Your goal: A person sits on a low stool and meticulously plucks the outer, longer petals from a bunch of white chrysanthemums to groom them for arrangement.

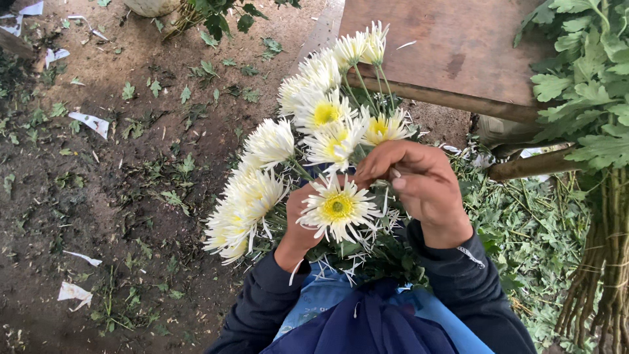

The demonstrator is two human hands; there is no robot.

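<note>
A bunch of white chrysanthemums [314, 137] with yellow centres fills the middle of the view, heads fanning up and to the left. My left hand [298, 226] grips the bunch from below, mostly hidden behind one large bloom [337, 206]. My right hand [419, 187] is curled over the stems at the right side of the bunch, fingers closed around them. Both arms wear dark blue sleeves, above a blue apron [367, 314].
A brown wooden table [452, 46] on a pole frame stands at the upper right. Leafy green stems [599, 131] stand bundled at the right edge. Cut leaves litter the ground [524, 229] below it. Bare dirt [131, 183] with scraps of paper and leaves lies to the left.
</note>
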